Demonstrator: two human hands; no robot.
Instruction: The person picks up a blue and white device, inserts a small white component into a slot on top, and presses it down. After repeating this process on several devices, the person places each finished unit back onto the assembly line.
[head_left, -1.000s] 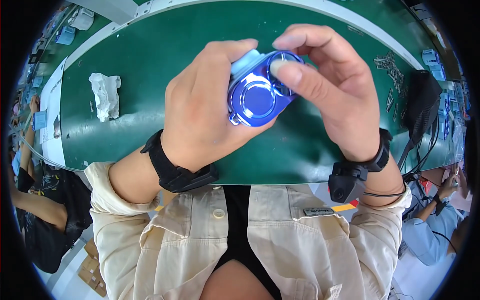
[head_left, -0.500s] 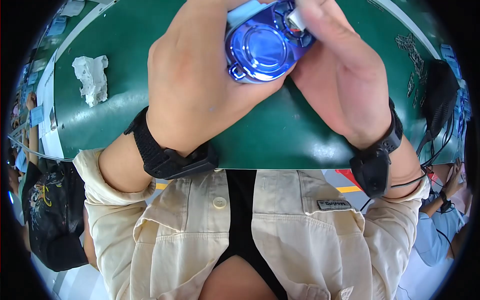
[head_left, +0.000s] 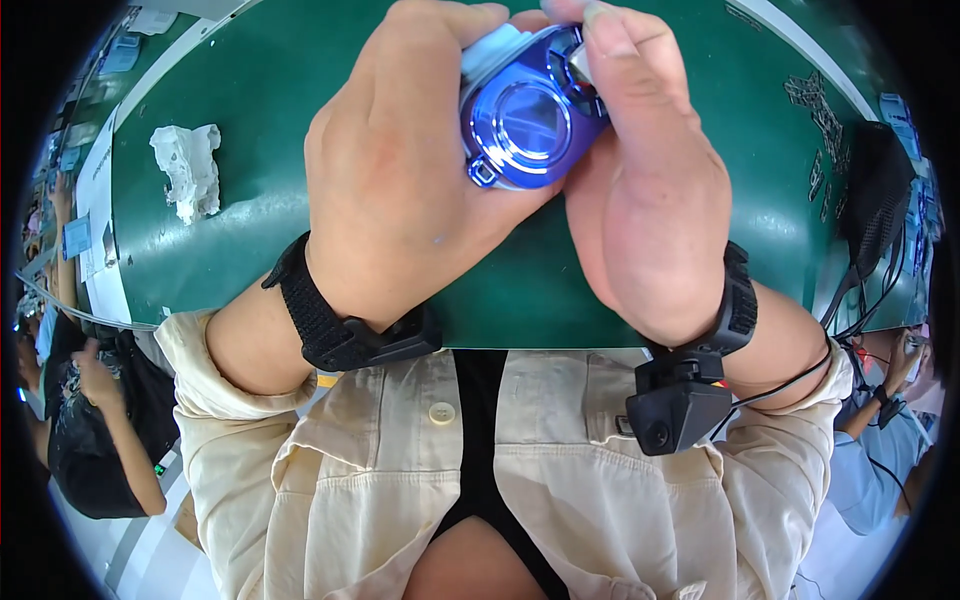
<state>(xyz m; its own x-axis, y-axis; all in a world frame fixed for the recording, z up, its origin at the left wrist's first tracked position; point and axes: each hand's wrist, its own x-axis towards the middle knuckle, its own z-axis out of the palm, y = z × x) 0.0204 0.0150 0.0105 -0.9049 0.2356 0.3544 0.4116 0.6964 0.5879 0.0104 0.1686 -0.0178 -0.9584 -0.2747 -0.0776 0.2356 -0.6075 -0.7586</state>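
Note:
A shiny metallic-blue casing (head_left: 530,120) with a raised round disc and a small loop at its lower corner is held over the table. My left hand (head_left: 385,175) wraps round its left side, and a light blue part (head_left: 492,50) shows along that edge. My right hand (head_left: 655,190) is closed at the casing's upper right, thumb bent over the dark opening there. Between thumb and casing a small white piece (head_left: 580,64) shows, pinched by the right fingers. The fingertips behind the casing are mostly hidden.
Crumpled white material (head_left: 187,172) lies on the green table (head_left: 260,80) at left. Small dark strips (head_left: 822,115) are scattered at right, beside a black mesh item (head_left: 878,200) and cables (head_left: 850,300). Other people sit at both sides.
Both hands and the casing have come slightly nearer to me. My right hand has turned and shifted left, its thumb now more upright over the casing's opening.

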